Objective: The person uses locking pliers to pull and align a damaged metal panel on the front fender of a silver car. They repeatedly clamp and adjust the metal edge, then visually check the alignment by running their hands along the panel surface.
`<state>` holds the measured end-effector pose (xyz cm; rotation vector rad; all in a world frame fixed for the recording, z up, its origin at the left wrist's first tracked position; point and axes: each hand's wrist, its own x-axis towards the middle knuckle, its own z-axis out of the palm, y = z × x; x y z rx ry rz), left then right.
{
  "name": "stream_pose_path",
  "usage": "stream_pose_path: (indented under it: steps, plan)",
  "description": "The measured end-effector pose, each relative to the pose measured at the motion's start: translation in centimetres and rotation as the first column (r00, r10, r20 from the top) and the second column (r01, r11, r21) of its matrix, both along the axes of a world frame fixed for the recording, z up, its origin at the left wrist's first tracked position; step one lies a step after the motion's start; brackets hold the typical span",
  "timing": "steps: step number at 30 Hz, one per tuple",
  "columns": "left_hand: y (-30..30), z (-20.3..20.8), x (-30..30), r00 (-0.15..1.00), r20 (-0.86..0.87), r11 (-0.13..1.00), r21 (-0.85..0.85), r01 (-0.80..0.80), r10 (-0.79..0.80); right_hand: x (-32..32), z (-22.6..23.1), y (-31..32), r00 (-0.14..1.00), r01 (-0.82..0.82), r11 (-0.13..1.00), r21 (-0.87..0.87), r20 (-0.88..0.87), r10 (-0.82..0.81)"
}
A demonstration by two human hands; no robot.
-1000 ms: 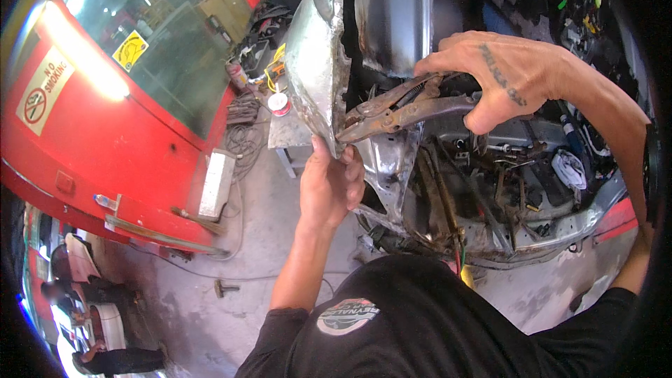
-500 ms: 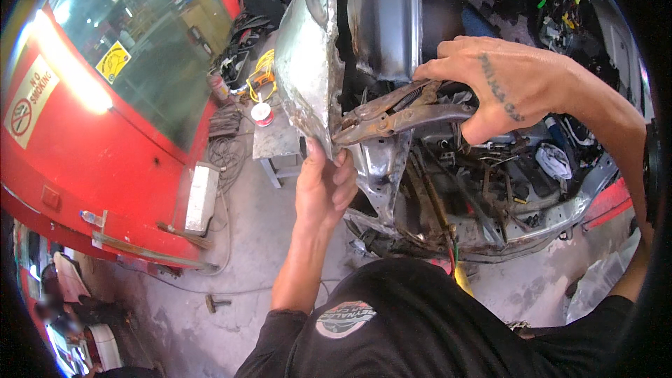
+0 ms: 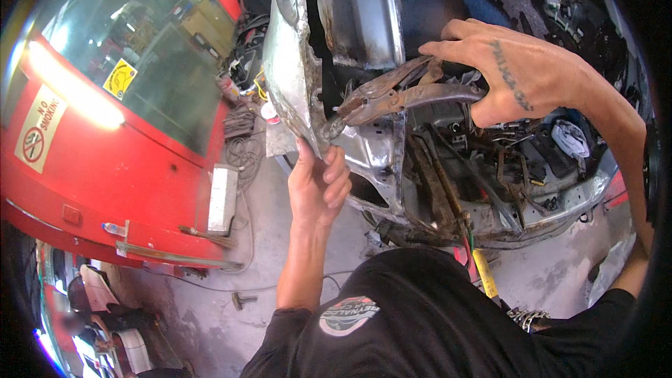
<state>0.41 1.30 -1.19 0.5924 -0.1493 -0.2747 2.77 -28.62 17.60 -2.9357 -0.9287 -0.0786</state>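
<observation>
Left hand (image 3: pixel 316 189): fingers pinching the metal panel (image 3: pixel 285 70) at its lower tip, beside the car frame (image 3: pixel 374 150). Right hand (image 3: pixel 521 73): fingers around pliers (image 3: pixel 395 100), jaws at panel edge. Edge ragged; judged unfinished.

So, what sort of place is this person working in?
Most likely a car body repair workshop: a stripped silver-grey metal vehicle body, a ragged-edged silvery metal panel with brown, rusty metal pliers in the right hand beside it, and a dark T-shaped hammer on the grey floor.
</observation>
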Motion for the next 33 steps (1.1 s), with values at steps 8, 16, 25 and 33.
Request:
stream_pose_path:
  steps: [8,16,25,33]
  plan:
    - [-0.1,-0.2,0.1,1.000,-0.008,0.997,-0.072,0.024,-0.025,0.4,0.1,0.9,0.983,-0.141,0.990,-0.015,0.121,0.142]
    - [0.1,-0.2,-0.1,1.000,0.003,1.000,-0.015,0.008,-0.008,1.6,1.2,2.7,0.956,-0.252,0.963,-0.095,0.128,0.263]
    - [0.9,0.1,-0.1,0.999,0.033,0.999,0.037,0.020,-0.021,2.5,1.5,3.3,0.959,-0.252,0.964,-0.081,0.108,0.260]
    - [1.1,-0.4,0.0,0.999,0.027,1.000,-0.007,0.026,-0.026,2.3,1.8,3.7,0.958,-0.268,0.963,-0.038,0.095,0.271]
